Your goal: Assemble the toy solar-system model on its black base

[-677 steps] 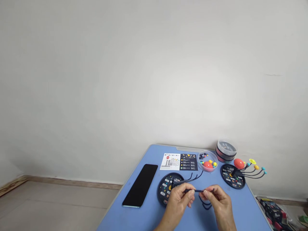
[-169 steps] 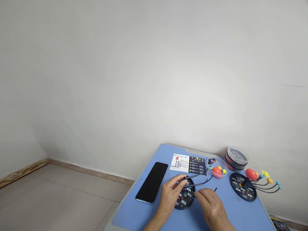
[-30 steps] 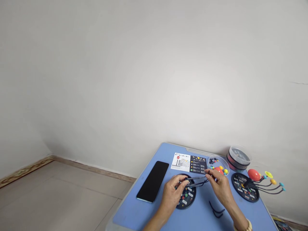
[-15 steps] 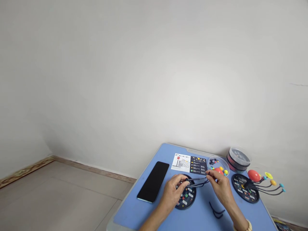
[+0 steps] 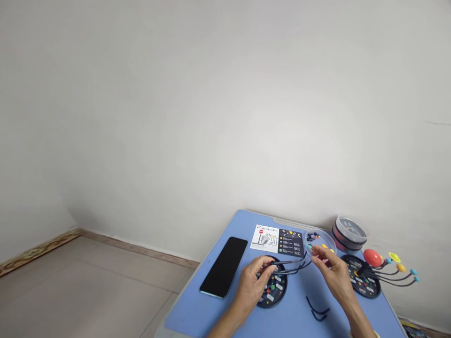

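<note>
My left hand [image 5: 254,281] is closed in a pinch on the inner ends of several thin black rods [image 5: 292,266], right over a round black base [image 5: 274,288] with coloured stickers. The rods fan out to the right, above the blue table [image 5: 292,314]. My right hand [image 5: 334,274] is off the rods, its fingers slightly apart and holding nothing, with the fingertips at the near rim of a clear dish [image 5: 319,239] of small coloured balls.
A black phone [image 5: 225,266] lies at the left, and an instruction card [image 5: 280,238] at the back. Stacked lidded tubs [image 5: 348,231] and a finished model [image 5: 373,272] with balls on rods stand at the right. Loose black rods [image 5: 317,311] lie near my right wrist.
My right hand has let go of the outer rod ends and moved right and back to the clear dish. My left hand has kept its pinch on the rods at the base.
</note>
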Demonstrator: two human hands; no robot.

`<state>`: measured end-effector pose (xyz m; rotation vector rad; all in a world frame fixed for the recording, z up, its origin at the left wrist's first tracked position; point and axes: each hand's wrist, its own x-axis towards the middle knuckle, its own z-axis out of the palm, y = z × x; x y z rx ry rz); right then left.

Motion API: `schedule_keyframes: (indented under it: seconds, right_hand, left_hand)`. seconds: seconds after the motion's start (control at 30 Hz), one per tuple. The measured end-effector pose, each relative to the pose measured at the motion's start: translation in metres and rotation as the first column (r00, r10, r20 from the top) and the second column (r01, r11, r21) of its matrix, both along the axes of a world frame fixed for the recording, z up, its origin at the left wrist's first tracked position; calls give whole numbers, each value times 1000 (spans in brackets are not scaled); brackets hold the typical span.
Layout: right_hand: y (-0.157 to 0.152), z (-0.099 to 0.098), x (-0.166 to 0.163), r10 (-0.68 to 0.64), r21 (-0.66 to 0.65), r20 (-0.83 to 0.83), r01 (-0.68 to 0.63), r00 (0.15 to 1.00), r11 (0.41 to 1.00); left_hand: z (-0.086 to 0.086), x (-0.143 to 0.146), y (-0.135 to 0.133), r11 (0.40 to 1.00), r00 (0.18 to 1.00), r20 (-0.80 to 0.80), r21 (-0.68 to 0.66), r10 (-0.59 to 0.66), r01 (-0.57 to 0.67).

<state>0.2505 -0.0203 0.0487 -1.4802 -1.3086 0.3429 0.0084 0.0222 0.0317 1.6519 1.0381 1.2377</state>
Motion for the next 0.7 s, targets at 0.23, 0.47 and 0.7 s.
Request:
schedule_keyframes:
  seconds: [0.23, 0.47, 0.7]
  right_hand:
    - [1, 5, -15, 100, 0, 61, -101, 993, 995]
    - [9, -1, -30, 126, 1, 25, -126, 992, 992]
    - [11, -13, -32, 121, 22, -159, -119, 980, 993]
  left_hand:
    - [1, 1, -3, 999, 1000, 23, -34, 18, -17]
    - [0, 1, -2, 999, 998, 58, -33, -16, 18]
    - [-3, 1, -1, 996, 994, 80, -50, -68, 72]
